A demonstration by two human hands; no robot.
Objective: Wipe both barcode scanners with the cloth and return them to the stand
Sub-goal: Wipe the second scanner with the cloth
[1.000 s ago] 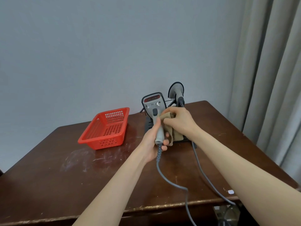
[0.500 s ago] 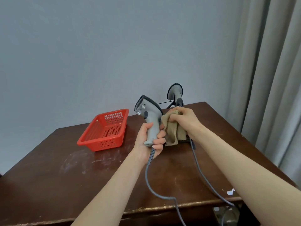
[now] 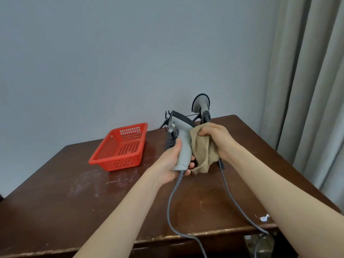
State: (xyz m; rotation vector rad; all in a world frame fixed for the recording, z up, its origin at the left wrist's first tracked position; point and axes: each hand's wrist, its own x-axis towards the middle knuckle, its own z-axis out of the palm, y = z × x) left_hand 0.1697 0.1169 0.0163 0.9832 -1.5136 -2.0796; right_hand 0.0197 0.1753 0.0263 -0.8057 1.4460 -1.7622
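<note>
My left hand (image 3: pixel 172 161) grips the handle of a grey barcode scanner (image 3: pixel 181 140), held upright above the table with its dark head turned to the left. Pressed against the scanner's right side is a tan cloth (image 3: pixel 202 151), bunched in my right hand (image 3: pixel 218 139). A second scanner (image 3: pixel 202 105) sits on the black stand (image 3: pixel 170 142) behind, its head up near the wall. The stand is largely hidden by my hands and the held scanner.
A red perforated basket (image 3: pixel 121 148) stands on the dark wooden table (image 3: pixel 74 192) to the left. Two grey cables (image 3: pixel 170 207) run from the scanners over the table's front edge. A curtain (image 3: pixel 307 90) hangs on the right.
The held scanner turned from facing me to side-on and my left hand regripped its handle. My right hand with the cloth stayed against its right side.
</note>
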